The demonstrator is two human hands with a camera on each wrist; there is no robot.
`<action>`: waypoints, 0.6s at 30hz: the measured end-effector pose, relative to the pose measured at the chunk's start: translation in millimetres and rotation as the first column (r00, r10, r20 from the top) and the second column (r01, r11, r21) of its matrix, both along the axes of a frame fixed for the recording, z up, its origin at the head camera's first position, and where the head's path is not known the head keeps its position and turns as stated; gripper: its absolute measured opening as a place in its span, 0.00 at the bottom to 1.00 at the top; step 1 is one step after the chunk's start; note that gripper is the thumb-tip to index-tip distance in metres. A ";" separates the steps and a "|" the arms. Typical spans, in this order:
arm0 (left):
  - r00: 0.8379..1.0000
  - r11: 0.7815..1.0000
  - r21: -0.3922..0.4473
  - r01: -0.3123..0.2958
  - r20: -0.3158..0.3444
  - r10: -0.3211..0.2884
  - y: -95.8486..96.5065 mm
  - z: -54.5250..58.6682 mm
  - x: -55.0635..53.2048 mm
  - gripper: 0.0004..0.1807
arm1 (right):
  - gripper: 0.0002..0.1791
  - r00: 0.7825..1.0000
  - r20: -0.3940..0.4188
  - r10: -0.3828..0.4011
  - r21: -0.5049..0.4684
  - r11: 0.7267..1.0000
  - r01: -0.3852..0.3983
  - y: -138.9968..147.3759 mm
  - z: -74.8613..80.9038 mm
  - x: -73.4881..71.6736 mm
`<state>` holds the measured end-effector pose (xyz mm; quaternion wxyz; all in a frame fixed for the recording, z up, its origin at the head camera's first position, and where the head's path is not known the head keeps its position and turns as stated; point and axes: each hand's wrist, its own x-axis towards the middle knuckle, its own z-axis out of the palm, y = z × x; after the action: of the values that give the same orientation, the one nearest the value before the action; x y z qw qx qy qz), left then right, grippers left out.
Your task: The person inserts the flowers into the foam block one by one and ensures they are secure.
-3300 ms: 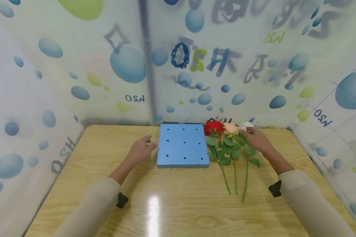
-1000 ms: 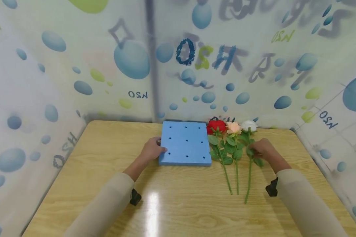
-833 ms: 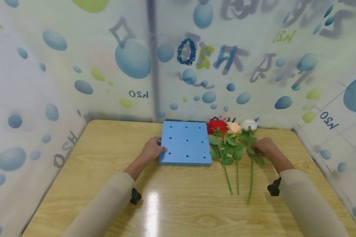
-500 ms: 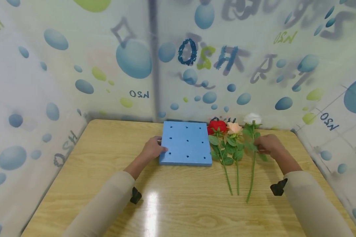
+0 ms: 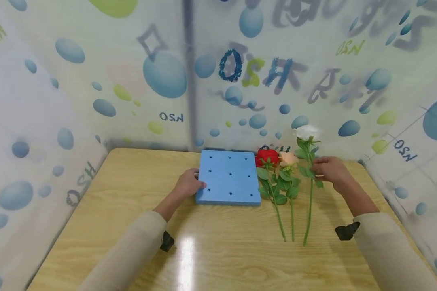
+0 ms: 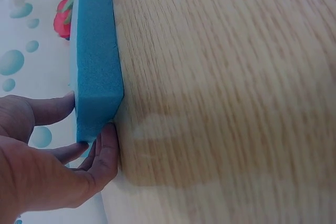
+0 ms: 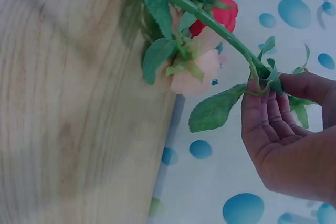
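With thumb on top and fingers at the side and underneath, my left hand (image 5: 188, 184) grips the left edge of a blue foam board (image 5: 227, 178) dotted with several small holes. The left wrist view shows the board's thick edge (image 6: 100, 51) between thumb and fingers. My right hand (image 5: 331, 171) pinches the leafy stem of a white rose (image 5: 307, 133), whose bloom is raised and stem hangs down toward the table. In the right wrist view, thumb and fingers of the right hand (image 7: 289, 124) meet on the green stem (image 7: 210, 22).
A red rose (image 5: 267, 157) and a peach rose (image 5: 287, 158) lie side by side on the wooden table (image 5: 218, 246), right of the board. Their stems point toward the front. A patterned curtain (image 5: 131, 101) stands right behind the table's back edge.
My left hand has come to the board and taken hold of its left edge. My right hand has gripped the white rose's stem and lifted its bloom off the table.
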<state>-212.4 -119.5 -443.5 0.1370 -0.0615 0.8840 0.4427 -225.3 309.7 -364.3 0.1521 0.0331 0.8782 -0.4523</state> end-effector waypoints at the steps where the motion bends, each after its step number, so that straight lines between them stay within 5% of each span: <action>1: 1.000 1.000 -0.002 0.000 -0.003 0.000 0.1 -0.1 -0.1 0.35 | 0.31 1.000 -0.015 0.005 0.003 1.000 -0.005 -1.7 1.3 -0.5; 18: 1.000 0.999 -0.036 0.012 -0.004 -0.012 0.0 -1.9 -1.7 0.34 | 0.25 0.990 -0.140 0.010 -0.030 0.999 -0.015 -34.4 31.8 -3.3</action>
<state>-214.1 -119.5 -445.4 0.1365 -0.0576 0.8925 0.4261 -228.6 275.4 -332.5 0.0936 -0.0066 0.8798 -0.4661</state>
